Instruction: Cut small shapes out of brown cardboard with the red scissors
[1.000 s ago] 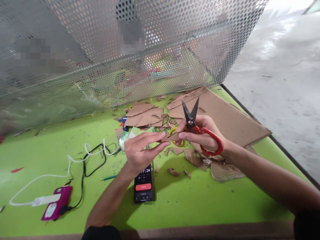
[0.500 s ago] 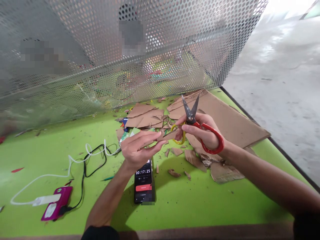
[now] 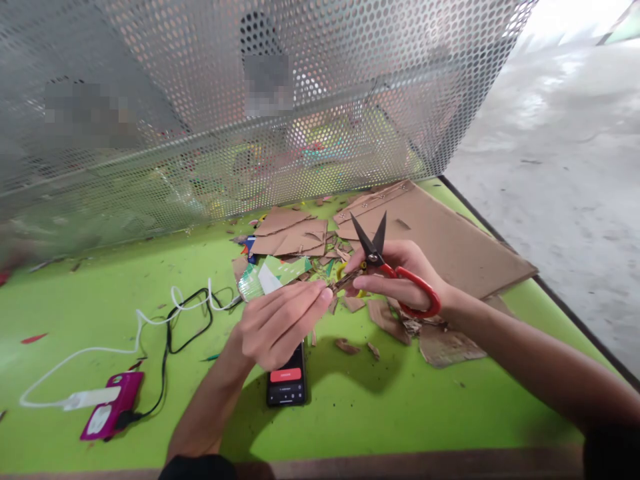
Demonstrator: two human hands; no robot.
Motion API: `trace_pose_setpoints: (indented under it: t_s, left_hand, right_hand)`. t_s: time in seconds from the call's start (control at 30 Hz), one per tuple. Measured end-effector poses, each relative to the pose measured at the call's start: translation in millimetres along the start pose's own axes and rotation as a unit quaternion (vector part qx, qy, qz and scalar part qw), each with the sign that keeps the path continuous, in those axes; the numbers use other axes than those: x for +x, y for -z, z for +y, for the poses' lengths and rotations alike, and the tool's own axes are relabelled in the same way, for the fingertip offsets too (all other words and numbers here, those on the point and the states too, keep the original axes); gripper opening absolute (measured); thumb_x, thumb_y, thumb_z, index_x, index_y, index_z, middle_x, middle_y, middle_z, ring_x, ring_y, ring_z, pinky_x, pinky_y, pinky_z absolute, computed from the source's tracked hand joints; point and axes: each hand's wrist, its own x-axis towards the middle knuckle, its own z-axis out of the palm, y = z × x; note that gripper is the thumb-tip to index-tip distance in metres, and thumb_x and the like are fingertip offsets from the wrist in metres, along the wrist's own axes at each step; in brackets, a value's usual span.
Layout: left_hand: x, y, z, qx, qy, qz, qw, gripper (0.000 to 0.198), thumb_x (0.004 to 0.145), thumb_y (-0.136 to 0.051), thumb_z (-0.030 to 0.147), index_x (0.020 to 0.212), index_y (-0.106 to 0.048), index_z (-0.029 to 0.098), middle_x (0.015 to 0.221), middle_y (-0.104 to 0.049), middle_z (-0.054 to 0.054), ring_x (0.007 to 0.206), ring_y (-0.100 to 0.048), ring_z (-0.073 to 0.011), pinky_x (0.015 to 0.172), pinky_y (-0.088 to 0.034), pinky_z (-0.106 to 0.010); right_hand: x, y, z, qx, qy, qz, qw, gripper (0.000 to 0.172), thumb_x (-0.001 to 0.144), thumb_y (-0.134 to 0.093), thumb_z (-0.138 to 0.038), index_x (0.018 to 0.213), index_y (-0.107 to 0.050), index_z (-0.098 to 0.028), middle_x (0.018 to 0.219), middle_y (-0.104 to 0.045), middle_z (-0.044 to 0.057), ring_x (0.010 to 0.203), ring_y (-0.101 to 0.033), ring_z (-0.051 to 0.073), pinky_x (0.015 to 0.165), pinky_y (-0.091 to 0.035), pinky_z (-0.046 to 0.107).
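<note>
My left hand (image 3: 283, 323) pinches one end of a small brown cardboard piece (image 3: 344, 283) between thumb and fingertips. The other end of that piece meets the fingers of my right hand (image 3: 400, 267). Scissors (image 3: 374, 257) with dark blades and red and yellow handles are held in the same right hand, their blades spread and pointing up and away. The yellow handle is partly hidden by fingers. A phone (image 3: 287, 383) with a dark screen and a red button lies under my left hand, which covers its upper part.
Cardboard sheets (image 3: 450, 240) lie at the back right, with smaller flat pieces (image 3: 290, 233) and scraps (image 3: 385, 320) around. A magenta power bank (image 3: 113, 407) with cables sits at left. Perforated metal mesh (image 3: 320, 87) rises behind the green table (image 3: 400, 420).
My left hand has rolled over, its back now facing up. The cardboard piece has turned edge-on between both hands. My right hand and the scissors have shifted slightly down and left.
</note>
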Motion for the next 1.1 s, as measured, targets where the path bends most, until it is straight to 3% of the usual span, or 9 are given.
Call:
trace_pose_setpoints:
  t_s: [0.23, 0.53, 0.77, 0.93, 1.1]
  left_hand:
    - [3, 1.9, 1, 0.0, -0.025, -0.002, 1.0, 0.025, 0.088, -0.077, 0.005, 0.112, -0.075, 0.009, 0.112, -0.08, -0.013, 0.111, -0.078, -0.0265, 0.097, -0.069, -0.032]
    - [1, 4.9, 4, 0.012, -0.025, -0.013, 1.0, 0.026, 0.089, -0.074, 0.005, 0.114, -0.075, 0.012, 0.113, -0.081, -0.011, 0.112, -0.077, -0.0299, 0.092, -0.071, -0.035]
    - [3, 5.2, 6, 0.001, -0.015, -0.016, 1.0, 0.026, 0.088, -0.076, 0.005, 0.113, -0.076, 0.012, 0.114, -0.081, -0.011, 0.111, -0.078, -0.0279, 0.093, -0.071, -0.033]
    - [-1, 0.1, 6, -0.037, 0.019, 0.019, 0.999, 0.031, 0.087, -0.077, 0.005, 0.118, -0.075, 0.011, 0.113, -0.081, -0.01, 0.108, -0.079, -0.025, 0.093, -0.07, -0.031]
    - [-8, -8.8, 0, -0.043, 0.016, 0.046, 0.998, 0.042, 0.083, -0.083, 0.008, 0.123, -0.074, 0.018, 0.117, -0.081, -0.006, 0.103, -0.08, -0.023, 0.089, -0.071, -0.029]
  right_hand:
    - [-2, -1, 2, 0.025, 0.016, -0.012, 0.999, 0.018, 0.083, -0.085, -0.011, 0.097, -0.075, -0.017, 0.08, -0.079, 0.002, 0.071, -0.079, 0.017, 0.067, -0.067, 0.026]
    - [-3, -2, -2, 0.058, -0.024, -0.014, 0.998, 0.018, 0.081, -0.089, -0.018, 0.088, -0.073, -0.017, 0.074, -0.077, 0.001, 0.067, -0.078, 0.018, 0.066, -0.066, 0.028]
    - [-4, -3, -3, 0.06, -0.036, -0.011, 0.997, 0.018, 0.08, -0.09, -0.022, 0.086, -0.073, -0.018, 0.073, -0.077, 0.001, 0.066, -0.078, 0.018, 0.065, -0.065, 0.029]
    - [-4, -2, 1, 0.083, -0.037, -0.02, 0.996, 0.015, 0.082, -0.088, -0.02, 0.087, -0.074, -0.018, 0.074, -0.078, 0.001, 0.067, -0.079, 0.019, 0.064, -0.065, 0.028]
    - [-3, 0, 5, 0.091, -0.044, -0.02, 0.995, 0.017, 0.083, -0.088, -0.026, 0.086, -0.074, -0.018, 0.074, -0.078, 0.002, 0.066, -0.079, 0.019, 0.061, -0.065, 0.028]
